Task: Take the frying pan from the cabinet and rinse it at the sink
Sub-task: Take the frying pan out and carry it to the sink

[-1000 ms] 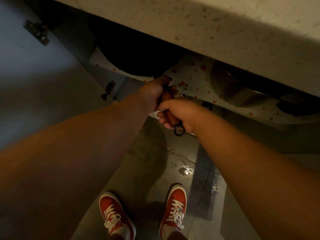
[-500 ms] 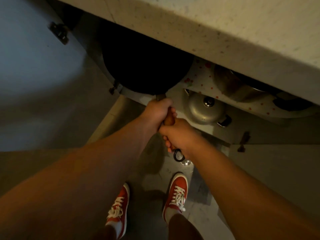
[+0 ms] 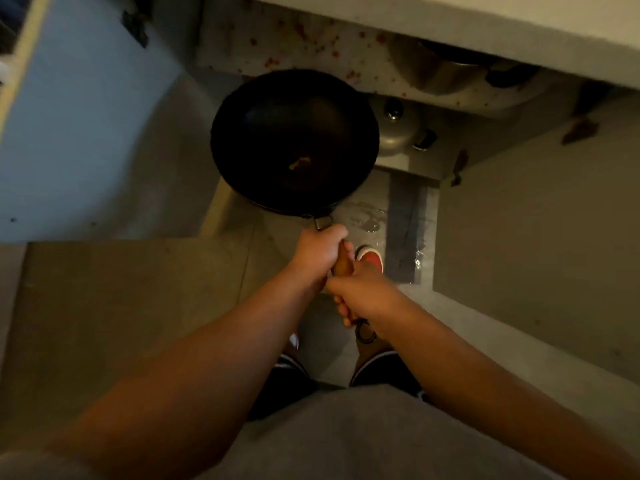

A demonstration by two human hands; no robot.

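Note:
The black frying pan (image 3: 294,140) hangs in the air in front of the open cabinet (image 3: 311,39), its bowl facing up, with a small orange speck inside. Both hands grip its wooden handle (image 3: 343,261). My left hand (image 3: 317,254) is closed around the handle close to the pan. My right hand (image 3: 363,296) holds the handle's end, where a black hanging ring (image 3: 365,332) sticks out. The pan is fully outside the shelf, above the floor. The sink is not in view.
An open blue-grey cabinet door (image 3: 86,126) stands at the left, another door (image 3: 536,209) at the right. A metal pot (image 3: 440,71) sits on the red-dotted shelf liner, a lidded pot (image 3: 398,129) below. The countertop edge (image 3: 450,19) overhangs. A wet patch (image 3: 367,220) lies on the floor.
The pan has come out of the cabinet shelf towards me and now hangs free above the floor. Both hands kept their grip on the handle. My view has risen.

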